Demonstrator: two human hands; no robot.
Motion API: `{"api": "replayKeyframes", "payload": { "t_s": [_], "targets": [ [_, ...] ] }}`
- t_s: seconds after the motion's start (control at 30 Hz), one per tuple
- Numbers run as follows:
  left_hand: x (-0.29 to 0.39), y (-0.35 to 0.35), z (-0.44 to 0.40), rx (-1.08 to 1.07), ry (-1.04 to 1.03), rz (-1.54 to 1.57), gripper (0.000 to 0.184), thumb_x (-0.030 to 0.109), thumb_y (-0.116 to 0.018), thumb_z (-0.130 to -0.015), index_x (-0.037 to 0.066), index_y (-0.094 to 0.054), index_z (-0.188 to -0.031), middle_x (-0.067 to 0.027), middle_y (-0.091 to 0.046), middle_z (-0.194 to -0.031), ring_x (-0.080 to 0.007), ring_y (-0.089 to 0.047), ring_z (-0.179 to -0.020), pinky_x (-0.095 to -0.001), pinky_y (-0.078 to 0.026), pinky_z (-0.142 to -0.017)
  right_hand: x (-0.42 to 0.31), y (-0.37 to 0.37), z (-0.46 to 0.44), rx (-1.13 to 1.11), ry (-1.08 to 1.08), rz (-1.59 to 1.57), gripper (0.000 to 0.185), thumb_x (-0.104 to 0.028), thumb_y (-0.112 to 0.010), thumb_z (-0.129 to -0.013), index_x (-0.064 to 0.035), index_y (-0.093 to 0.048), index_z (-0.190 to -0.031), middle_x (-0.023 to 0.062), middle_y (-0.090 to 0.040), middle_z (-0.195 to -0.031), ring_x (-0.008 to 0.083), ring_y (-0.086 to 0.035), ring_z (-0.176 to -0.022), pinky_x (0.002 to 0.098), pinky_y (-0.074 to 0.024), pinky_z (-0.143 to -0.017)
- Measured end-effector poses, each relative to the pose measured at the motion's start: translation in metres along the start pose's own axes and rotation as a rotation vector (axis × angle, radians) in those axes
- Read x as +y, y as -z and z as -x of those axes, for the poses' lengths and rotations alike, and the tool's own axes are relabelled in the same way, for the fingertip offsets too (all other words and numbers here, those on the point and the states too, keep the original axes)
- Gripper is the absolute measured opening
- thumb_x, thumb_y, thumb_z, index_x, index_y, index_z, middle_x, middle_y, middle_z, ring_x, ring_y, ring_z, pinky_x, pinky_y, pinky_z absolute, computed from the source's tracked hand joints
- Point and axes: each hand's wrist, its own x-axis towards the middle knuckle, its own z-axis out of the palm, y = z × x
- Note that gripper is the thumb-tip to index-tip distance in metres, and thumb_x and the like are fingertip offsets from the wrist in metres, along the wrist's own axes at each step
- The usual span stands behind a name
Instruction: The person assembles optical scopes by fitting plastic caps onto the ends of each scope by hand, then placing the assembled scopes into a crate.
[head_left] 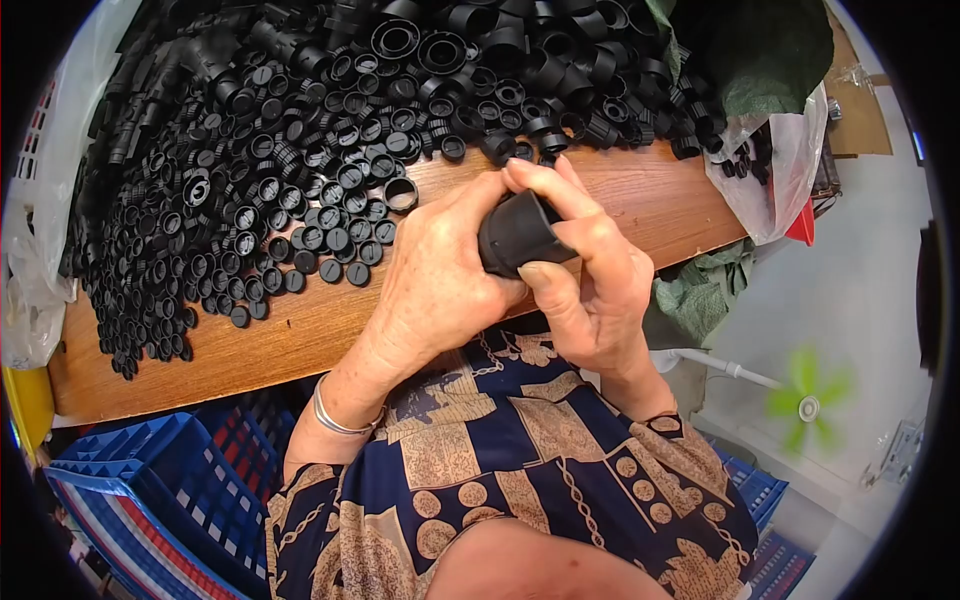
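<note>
A black hollow plastic cup-shaped part (515, 235) is held up between my two hands, just over the front edge of the table. My left hand (440, 260) wraps round its left side, with the fingers partly hidden behind it. On the other side my right hand (600, 270) grips it, thumb below and fingers over the top. Behind the hands lie many small round black caps (335, 238), spread over the wooden tabletop. A black ring (401, 194) sits close to my left hand.
Larger black rings and tubes (550, 70) heap up at the back. A clear plastic bag (765, 190) hangs at the right table edge. Blue crates (150, 450) stand below the table on the left. A green fan (808, 408) is at the right.
</note>
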Motion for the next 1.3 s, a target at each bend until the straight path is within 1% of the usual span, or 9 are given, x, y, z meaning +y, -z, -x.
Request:
{"api": "replayKeyframes", "payload": {
  "t_s": [0.2, 0.43, 0.67, 0.8, 0.83, 0.97, 1.03, 1.17, 1.3],
  "targets": [
    [0.005, 0.008, 0.005, -0.1, 0.196, 0.352, 0.064, 0.01, -0.087, -0.06, 0.001, -0.06, -0.117, -0.0099, -0.066, -0.102, -0.0214, -0.065, -0.092, -0.0352, -0.052, -0.08, 0.012, 0.002, 0.023, 0.077, -0.057, -0.099, 0.052, -0.023, -0.077, -0.087, 0.0066, -0.057, -0.124, 0.0303, -0.06, -0.131, 0.0391, -0.061, -0.123, 0.0469, -0.0457, -0.106],
    [-0.002, 0.003, 0.019, -0.189, 0.589, 1.038, 0.043, 0.022, -0.082, -0.079, 0.001, -0.062, -0.111, -0.0059, -0.066, -0.095, -0.0137, -0.065, -0.083, -0.0256, -0.053, -0.071, 0.008, -0.006, 0.066, 0.022, 0.226, -0.03, 0.083, -0.056, -0.084, -0.073, 0.0011, -0.052, -0.125, 0.0298, -0.055, -0.135, 0.0458, -0.056, -0.123, 0.0591, -0.0445, -0.104],
    [-0.007, -0.024, 0.038, -0.13, 0.826, 1.126, 0.073, 0.066, -0.061, -0.09, 0.0, -0.057, -0.123, -0.0139, -0.067, -0.106, -0.0217, -0.069, -0.093, -0.0351, -0.059, -0.077, 0.003, -0.002, 0.042, -0.033, 0.224, 0.017, 0.064, -0.037, -0.093, -0.066, -0.0028, -0.061, -0.11, 0.0207, -0.067, -0.117, 0.0367, -0.067, -0.108, 0.0497, -0.0549, -0.094],
    [-0.007, -0.007, 0.032, -0.338, 0.908, 1.118, 0.089, 0.079, -0.039, -0.092, -0.002, -0.056, -0.123, -0.0211, -0.07, -0.095, -0.0299, -0.073, -0.084, -0.0397, -0.062, -0.068, -0.007, -0.002, 0.01, 0.049, -0.126, -0.077, 0.031, -0.008, -0.083, -0.073, -0.0006, -0.066, -0.098, 0.015, -0.072, -0.096, 0.0215, -0.073, -0.086, 0.0304, -0.0568, -0.074],
    [-0.015, -0.001, 0.035, -0.407, 0.921, 1.095, 0.081, 0.073, -0.041, -0.096, -0.003, -0.063, -0.111, -0.0201, -0.071, -0.084, -0.0287, -0.074, -0.076, -0.0367, -0.061, -0.067, -0.01, 0.003, 0.003, -0.016, -0.333, -0.17, 0.027, -0.002, -0.078, -0.076, 0.0017, -0.062, -0.098, 0.0173, -0.071, -0.107, 0.0176, -0.068, -0.097, 0.0321, -0.0546, -0.083],
    [-0.003, 0.02, 0.031, 0.035, 0.497, 0.661, 0.043, 0.045, -0.064, -0.097, 0.002, -0.069, -0.098, -0.0089, -0.071, -0.085, -0.0116, -0.066, -0.074, -0.0217, -0.052, -0.07, 0.007, 0.002, -0.018, 0.032, -0.431, -0.449, 0.018, -0.009, -0.078, -0.082, -0.0009, -0.066, -0.093, 0.005, -0.069, -0.088, 0.0083, -0.063, -0.082, 0.0246, -0.0508, -0.073],
    [-0.001, 0.027, 0.019, 0.182, 0.199, 0.563, 0.032, 0.029, -0.073, -0.092, 0.002, -0.068, -0.107, -0.0059, -0.07, -0.095, -0.0096, -0.064, -0.086, -0.022, -0.05, -0.078, 0.01, -0.001, -0.014, -0.08, -0.301, -0.449, 0.015, -0.004, -0.073, -0.083, -0.0014, -0.061, -0.092, 0.0137, -0.071, -0.102, 0.015, -0.064, -0.093, 0.0288, -0.0518, -0.083],
    [0.032, 0.006, -0.007, 0.022, 0.067, 0.568, 0.055, 0.022, -0.081, -0.077, -0.003, -0.063, -0.122, -0.0065, -0.069, -0.102, -0.0152, -0.062, -0.099, -0.0311, -0.05, -0.09, 0.015, -0.008, -0.013, 0.056, -0.341, -0.474, 0.014, -0.008, -0.076, -0.084, -0.0027, -0.063, -0.083, 0.0047, -0.07, -0.081, 0.0089, -0.063, -0.074, 0.025, -0.0507, -0.067],
    [0.036, -0.017, -0.021, 0.011, -0.019, 0.379, 0.033, 0.021, -0.08, -0.071, 0.003, -0.071, -0.097, -0.003, -0.07, -0.088, -0.0178, -0.063, -0.082, -0.0315, -0.051, -0.079, 0.022, -0.009, -0.005, 0.174, -0.192, -0.149, 0.014, -0.008, -0.075, -0.084, -0.003, -0.062, -0.08, 0.0042, -0.067, -0.072, 0.0097, -0.061, -0.064, 0.0247, -0.0484, -0.058]
  ]
}}
